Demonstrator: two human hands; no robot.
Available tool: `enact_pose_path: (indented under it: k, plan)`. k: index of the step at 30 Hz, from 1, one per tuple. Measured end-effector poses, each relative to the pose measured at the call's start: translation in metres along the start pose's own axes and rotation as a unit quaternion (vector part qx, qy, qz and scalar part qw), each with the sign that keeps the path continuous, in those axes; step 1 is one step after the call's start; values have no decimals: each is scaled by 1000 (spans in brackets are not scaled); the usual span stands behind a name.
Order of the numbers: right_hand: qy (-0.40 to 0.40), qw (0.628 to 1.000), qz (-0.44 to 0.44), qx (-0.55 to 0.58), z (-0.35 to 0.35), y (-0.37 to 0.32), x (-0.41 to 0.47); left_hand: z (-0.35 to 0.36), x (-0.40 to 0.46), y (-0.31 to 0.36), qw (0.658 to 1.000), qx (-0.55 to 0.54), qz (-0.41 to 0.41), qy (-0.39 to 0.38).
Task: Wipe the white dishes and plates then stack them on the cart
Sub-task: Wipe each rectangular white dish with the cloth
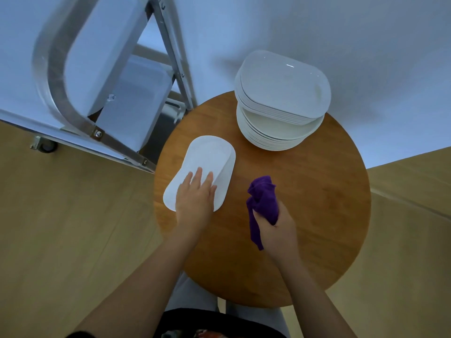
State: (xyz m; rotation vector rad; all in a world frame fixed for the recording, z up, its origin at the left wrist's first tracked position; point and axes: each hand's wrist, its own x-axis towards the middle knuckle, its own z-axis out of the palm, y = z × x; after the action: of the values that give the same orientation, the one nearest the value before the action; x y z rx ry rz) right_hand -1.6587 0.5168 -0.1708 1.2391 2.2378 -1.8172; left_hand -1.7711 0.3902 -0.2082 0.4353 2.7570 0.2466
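Head view, left hand (195, 198) flat on dish (207, 157), right hand (278, 230) clutching cloth (262, 198).

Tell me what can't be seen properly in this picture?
Head view only:
- Dish: near end covered by the left hand.
- Plate stack: lower plates hidden beneath upper ones; count unclear.
- Cart: cut off by the top edge.
- Purple cloth: partly bunched inside the right hand.
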Motion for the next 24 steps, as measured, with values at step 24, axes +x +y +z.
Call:
enact_pose_path:
  k: [24]
  plan:
    - [99, 991, 34, 82, -15, -35, 43, -78, 70, 62, 915, -394, -61, 66]
